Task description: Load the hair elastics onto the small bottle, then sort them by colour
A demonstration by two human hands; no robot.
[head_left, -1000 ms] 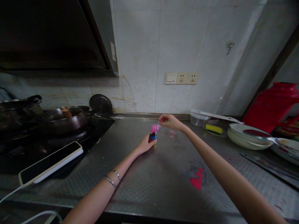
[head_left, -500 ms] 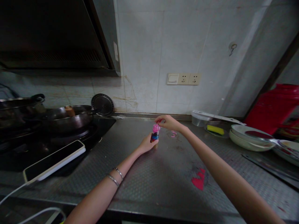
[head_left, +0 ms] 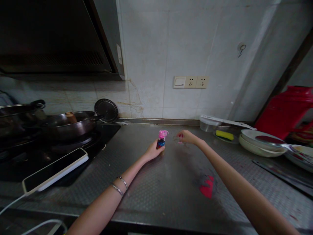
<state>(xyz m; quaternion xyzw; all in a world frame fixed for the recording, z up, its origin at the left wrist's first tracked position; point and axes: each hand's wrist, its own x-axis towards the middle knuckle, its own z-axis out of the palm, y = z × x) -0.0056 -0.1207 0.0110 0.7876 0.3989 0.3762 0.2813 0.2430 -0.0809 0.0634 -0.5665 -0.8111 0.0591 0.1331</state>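
My left hand [head_left: 153,151] is closed around a small upright stick wrapped in coloured rubber bands [head_left: 161,140], pink at the top, blue, black and red lower down, standing on the steel counter [head_left: 156,192]. My right hand [head_left: 187,137] rests on the counter just right of it, fingers pinched on a small pink rubber band [head_left: 180,136] among a few loose bands lying there.
A dark pan [head_left: 66,125] and a wok sit on the stove at the left, with a phone [head_left: 53,169] on a cable in front. Plates [head_left: 261,143], a yellow sponge [head_left: 224,134] and a clear tub stand at the right. A red scrap [head_left: 206,187] lies mid-counter.
My right hand has left the top of the banded stick and moved down and right to the loose bands on the counter. My left hand keeps holding the stick.
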